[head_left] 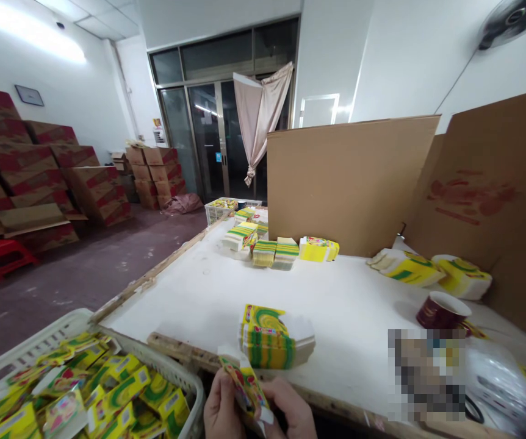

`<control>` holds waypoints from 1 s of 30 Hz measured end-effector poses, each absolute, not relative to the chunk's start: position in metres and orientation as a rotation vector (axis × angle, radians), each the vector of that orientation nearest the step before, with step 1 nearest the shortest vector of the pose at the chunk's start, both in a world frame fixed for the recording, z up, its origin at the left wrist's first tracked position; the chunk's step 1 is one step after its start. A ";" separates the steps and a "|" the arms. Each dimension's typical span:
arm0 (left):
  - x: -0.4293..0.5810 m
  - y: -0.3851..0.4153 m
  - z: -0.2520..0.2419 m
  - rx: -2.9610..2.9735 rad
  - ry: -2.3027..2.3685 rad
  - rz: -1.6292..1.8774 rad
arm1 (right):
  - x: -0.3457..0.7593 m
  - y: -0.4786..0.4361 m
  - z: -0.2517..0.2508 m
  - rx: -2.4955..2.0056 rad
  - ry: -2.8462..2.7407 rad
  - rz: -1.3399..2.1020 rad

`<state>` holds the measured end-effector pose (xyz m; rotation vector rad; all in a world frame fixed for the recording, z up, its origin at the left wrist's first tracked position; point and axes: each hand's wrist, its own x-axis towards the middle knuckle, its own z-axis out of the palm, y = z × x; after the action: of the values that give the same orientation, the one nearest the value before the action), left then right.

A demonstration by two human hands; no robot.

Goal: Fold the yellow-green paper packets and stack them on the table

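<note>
Between my two hands, at the table's front edge, is a small yellow and green printed carton [246,385] with white flaps sticking out at its ends. My left hand [224,407] pinches its left side, thumb on top. On its right side the fingers of my right hand [288,407] are closed around the lower end. Just beyond the hands a stack of flat carton blanks [270,338] lies on the white tabletop [190,286]. To the left, a white plastic basket [171,361] holds many folded yellow cartons [121,384].
More blank stacks [274,251] lie along the back, beside a cardboard panel [345,183]. At right are further stacks [409,268], a dark red mug [441,310] and a clear plastic bag [501,378]. Stacked boxes [29,164] and a red stool [0,259] stand on the left floor.
</note>
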<state>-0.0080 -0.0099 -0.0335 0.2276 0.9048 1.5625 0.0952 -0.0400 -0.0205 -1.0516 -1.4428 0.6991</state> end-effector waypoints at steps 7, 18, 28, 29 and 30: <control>-0.012 -0.018 -0.011 0.344 0.896 1.672 | 0.107 -0.040 -0.014 -1.072 -1.686 0.581; -0.055 -0.037 0.055 1.477 1.287 1.227 | 0.150 -0.049 0.015 -1.204 -2.046 0.181; -0.020 -0.029 0.029 1.724 1.160 0.739 | 0.138 -0.046 0.004 -1.193 -1.585 0.195; -0.019 -0.029 0.029 1.748 1.216 0.744 | 0.136 -0.042 -0.001 -1.211 -1.400 0.318; -0.018 -0.030 0.028 1.786 1.256 0.742 | 0.132 -0.036 -0.007 -1.187 -1.259 0.471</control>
<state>-0.0182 -0.0295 0.0277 1.7859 1.2559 0.7424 0.1324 -0.0363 -0.0072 -1.1868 -1.2594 0.4708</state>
